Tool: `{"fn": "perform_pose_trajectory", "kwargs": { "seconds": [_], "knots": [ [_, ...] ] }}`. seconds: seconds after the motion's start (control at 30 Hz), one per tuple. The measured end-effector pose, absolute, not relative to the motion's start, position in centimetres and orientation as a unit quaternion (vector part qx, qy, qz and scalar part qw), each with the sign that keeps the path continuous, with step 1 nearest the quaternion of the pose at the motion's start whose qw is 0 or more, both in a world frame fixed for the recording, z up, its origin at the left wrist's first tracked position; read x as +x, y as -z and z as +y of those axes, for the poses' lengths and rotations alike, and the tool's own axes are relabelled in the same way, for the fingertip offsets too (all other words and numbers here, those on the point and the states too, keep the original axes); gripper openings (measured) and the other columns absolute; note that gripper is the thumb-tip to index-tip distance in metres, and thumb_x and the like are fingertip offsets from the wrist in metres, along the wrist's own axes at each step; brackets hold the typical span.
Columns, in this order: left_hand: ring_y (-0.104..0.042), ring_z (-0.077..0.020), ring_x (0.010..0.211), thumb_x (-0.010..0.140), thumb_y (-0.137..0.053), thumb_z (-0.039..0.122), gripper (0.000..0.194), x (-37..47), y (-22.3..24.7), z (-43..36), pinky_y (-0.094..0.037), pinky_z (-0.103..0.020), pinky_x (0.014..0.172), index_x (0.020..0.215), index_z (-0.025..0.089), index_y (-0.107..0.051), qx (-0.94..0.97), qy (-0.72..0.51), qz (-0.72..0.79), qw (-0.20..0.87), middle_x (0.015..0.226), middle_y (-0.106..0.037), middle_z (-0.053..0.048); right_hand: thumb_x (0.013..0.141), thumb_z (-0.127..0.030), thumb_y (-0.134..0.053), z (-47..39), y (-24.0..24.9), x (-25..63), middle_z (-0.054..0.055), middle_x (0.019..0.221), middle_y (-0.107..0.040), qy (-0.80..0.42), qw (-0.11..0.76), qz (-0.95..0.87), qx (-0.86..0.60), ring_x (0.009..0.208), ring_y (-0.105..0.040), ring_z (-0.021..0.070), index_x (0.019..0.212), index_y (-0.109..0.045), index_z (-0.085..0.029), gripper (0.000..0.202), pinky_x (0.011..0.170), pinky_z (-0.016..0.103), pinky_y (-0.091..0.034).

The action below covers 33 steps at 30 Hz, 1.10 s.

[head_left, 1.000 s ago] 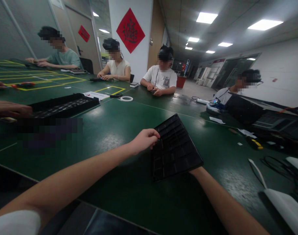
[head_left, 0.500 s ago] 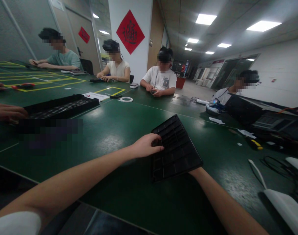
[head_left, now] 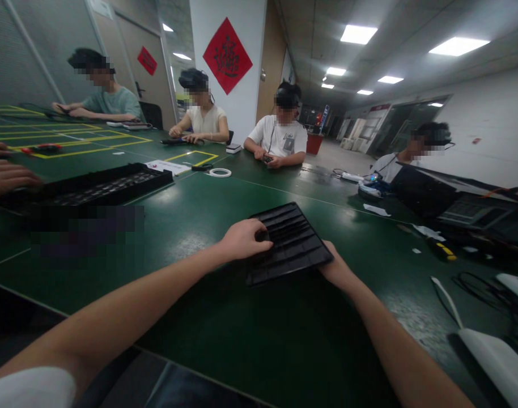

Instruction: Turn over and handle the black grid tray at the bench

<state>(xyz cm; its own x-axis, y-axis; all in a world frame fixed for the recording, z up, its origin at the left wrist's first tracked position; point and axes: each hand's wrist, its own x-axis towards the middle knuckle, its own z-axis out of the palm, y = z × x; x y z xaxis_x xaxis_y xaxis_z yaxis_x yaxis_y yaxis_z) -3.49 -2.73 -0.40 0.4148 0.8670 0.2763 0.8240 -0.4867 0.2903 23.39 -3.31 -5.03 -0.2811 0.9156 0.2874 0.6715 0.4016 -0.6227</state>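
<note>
The largest thing is the green table (head_left: 191,209), spread beneath and around the dark compartment tray (head_left: 291,243). Beyond the tray, along the far side, sit a person in a green shirt (head_left: 114,103), a person in a cream top (head_left: 206,122) and a person in a white T-shirt (head_left: 284,136); another person (head_left: 390,164) is farther to its right. A mass of dark equipment (head_left: 475,215) lies well to the tray's right, and a long black case (head_left: 114,186) well to its left, with a co-worker's hand (head_left: 12,177) at the case's near end. A white device (head_left: 492,362) lies right of the tray, on the nearer side. The tray itself is tilted between the two hands, over the table; whether it touches the surface cannot be told. The right hand (head_left: 338,267) is clamped on its right edge, some fingers hidden. The left hand (head_left: 244,239) is at its left side, fingers and thumb curled over the compartments; whether they pinch anything is unclear. The hands are apart, the tray between them. Smaller still, a white ring (head_left: 220,175) lies beyond the tray to the left, and a yellow-banded tool (head_left: 446,251) well to its right.
</note>
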Motion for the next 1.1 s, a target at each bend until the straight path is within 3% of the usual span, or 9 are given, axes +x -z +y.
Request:
{"fn": "perform_pose_trajectory", "kwargs": {
  "seconds": [0.23, 0.33, 0.43, 0.57, 0.7, 0.93, 1.1],
  "knots": [
    [-0.057, -0.0283, 0.089, 0.070, -0.048, 0.056, 0.047, -10.8, -0.5, 1.4, -0.044, -0.032, 0.070, 0.082, 0.013, -0.062, 0.699, -0.078, 0.709, -0.057, 0.094, -0.062, -0.014, 0.076, -0.044, -0.045, -2.0, 4.0, 32.1, 0.016, 0.111, -0.055, -0.025, 0.170, -0.568, -0.805, 0.105, -0.048, 0.0325, 0.118, -0.048, -0.013, 0.053, 0.091, 0.047, -0.037],
    [-0.058, -0.0282, 0.085, 0.074, -0.043, 0.056, 0.051, -13.0, -0.9, 1.7, -0.044, -0.033, 0.069, 0.082, 0.009, -0.062, 0.657, -0.045, 0.752, -0.021, 0.090, -0.063, -0.016, 0.074, -0.049, -0.043, -2.8, 3.6, 33.2, 0.018, 0.128, -0.040, -0.028, 0.123, -0.455, -0.882, 0.119, -0.033, 0.0414, 0.125, -0.040, -0.017, 0.060, 0.092, 0.058, -0.030],
    [-0.057, -0.0285, 0.088, 0.079, -0.039, 0.053, 0.052, -13.9, -1.1, 1.5, -0.044, -0.034, 0.071, 0.087, 0.007, -0.062, 0.665, -0.041, 0.745, -0.033, 0.095, -0.062, -0.017, 0.074, -0.052, -0.039, -3.2, 3.5, 33.0, 0.018, 0.137, -0.028, -0.049, 0.120, -0.408, -0.904, 0.125, -0.019, 0.0428, 0.127, -0.035, -0.016, 0.064, 0.094, 0.061, -0.025],
    [-0.058, -0.0308, 0.088, 0.075, -0.042, 0.053, 0.051, -12.8, -0.6, 1.7, -0.045, -0.034, 0.070, 0.083, 0.008, -0.064, 0.660, -0.038, 0.749, -0.043, 0.095, -0.062, -0.019, 0.080, -0.038, -0.036, -2.1, 4.7, 32.5, 0.020, 0.122, -0.045, -0.015, 0.099, -0.528, -0.843, 0.117, -0.038, 0.0340, 0.121, -0.043, -0.009, 0.051, 0.099, 0.046, -0.028],
    [-0.058, -0.0288, 0.089, 0.074, -0.043, 0.054, 0.048, -9.3, 0.5, 1.1, -0.045, -0.033, 0.071, 0.080, 0.011, -0.064, 0.703, -0.086, 0.705, -0.036, 0.094, -0.062, -0.017, 0.079, -0.032, -0.041, -1.3, 5.9, 29.2, 0.014, 0.118, -0.051, -0.009, 0.181, -0.678, -0.713, 0.113, -0.042, 0.0284, 0.120, -0.047, -0.011, 0.047, 0.100, 0.044, -0.028],
    [-0.056, -0.0240, 0.091, 0.080, -0.043, 0.051, 0.046, -2.9, 1.9, -2.5, -0.043, -0.034, 0.079, 0.100, 0.012, -0.058, 0.797, -0.223, 0.559, 0.052, 0.100, -0.060, -0.013, 0.066, -0.022, -0.052, -3.6, 5.7, 20.1, 0.009, 0.121, -0.050, -0.278, 0.375, -0.734, -0.493, 0.116, -0.041, 0.0244, 0.105, -0.054, -0.015, 0.039, 0.105, 0.044, -0.028],
    [-0.056, -0.0225, 0.093, 0.082, -0.044, 0.047, 0.044, -1.9, 1.8, -4.1, -0.044, -0.035, 0.081, 0.103, 0.010, -0.056, 0.810, -0.265, 0.512, 0.105, 0.102, -0.060, -0.012, 0.067, -0.034, -0.058, -5.0, 5.8, 18.4, 0.008, 0.116, -0.056, -0.423, 0.438, -0.677, -0.414, 0.110, -0.051, 0.0222, 0.107, -0.052, -0.019, 0.043, 0.099, 0.041, -0.039]
  ]
}}
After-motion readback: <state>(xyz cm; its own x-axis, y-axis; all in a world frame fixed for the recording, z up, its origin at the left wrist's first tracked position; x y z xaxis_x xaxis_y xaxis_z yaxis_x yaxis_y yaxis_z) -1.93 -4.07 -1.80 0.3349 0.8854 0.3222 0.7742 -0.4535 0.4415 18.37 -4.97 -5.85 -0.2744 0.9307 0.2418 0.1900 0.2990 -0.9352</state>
